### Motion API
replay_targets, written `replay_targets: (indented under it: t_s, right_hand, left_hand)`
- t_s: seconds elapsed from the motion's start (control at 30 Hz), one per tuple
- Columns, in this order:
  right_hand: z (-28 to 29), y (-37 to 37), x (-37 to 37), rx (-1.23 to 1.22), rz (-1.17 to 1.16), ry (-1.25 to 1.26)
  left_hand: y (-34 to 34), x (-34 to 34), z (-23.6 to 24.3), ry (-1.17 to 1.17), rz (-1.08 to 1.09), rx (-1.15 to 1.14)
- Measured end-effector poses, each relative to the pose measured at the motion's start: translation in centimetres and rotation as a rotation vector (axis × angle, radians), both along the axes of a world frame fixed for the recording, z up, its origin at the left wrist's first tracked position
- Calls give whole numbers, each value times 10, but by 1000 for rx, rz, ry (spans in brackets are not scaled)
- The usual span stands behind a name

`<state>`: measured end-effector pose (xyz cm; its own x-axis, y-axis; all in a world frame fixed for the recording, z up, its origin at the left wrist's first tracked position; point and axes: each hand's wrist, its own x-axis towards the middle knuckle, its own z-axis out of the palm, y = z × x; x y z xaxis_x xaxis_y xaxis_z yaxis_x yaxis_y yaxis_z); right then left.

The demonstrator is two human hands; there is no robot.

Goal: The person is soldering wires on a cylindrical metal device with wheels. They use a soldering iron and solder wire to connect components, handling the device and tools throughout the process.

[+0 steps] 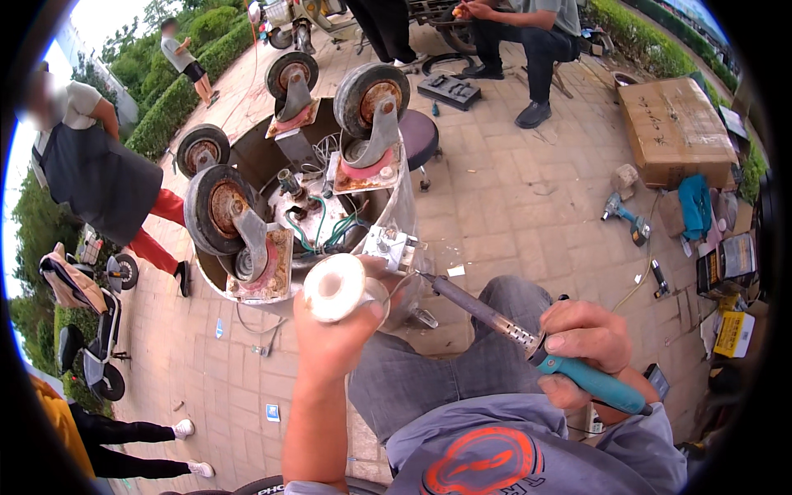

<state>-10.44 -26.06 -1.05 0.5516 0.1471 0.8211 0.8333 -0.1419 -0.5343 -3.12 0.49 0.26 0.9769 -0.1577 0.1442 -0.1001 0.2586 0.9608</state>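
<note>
- Left grip (328, 334): closed around the white spool (334, 287), held in front of the drum.
- Right grip (586, 334): clasped on the teal-handled soldering iron (516, 332); the iron's tip points up and left, near the white component (389, 246).
- The white component is located at the near edge of the round drum (247, 153).
- The drum carries four caster wheels (373, 99), wheels uppermost.
- Green wires (334, 235) lie inside the drum.

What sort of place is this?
Outdoors, likely a makeshift open-air work spot: brick paving underfoot, a clipped hedge alongside, and a soldering iron in the person's right hand.
</note>
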Motion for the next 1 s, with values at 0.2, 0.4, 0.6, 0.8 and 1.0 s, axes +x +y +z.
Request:
replay_targets:
  t_s: [0.2, 0.4, 0.6, 0.8, 1.0]
  right_hand:
    - [3, 4, 0, -30, -16, -5]
    - [3, 6, 2, -75, -30, -35]
    - [8, 5, -3, -161, -35, -6]
    - [10, 4, -5, -197, -31, 1]
    - [10, 3, -4, -203, -34, -5]
  left_hand:
    - [2, 1, 1, 2, -11, -13]
    - [1, 1, 2, 16, -5, -30]
    - [2, 3, 4, 22, -19, -1]
    - [2, 4, 4, 2, -31, 11]
    - [2, 4, 5, 11, -37, -6]
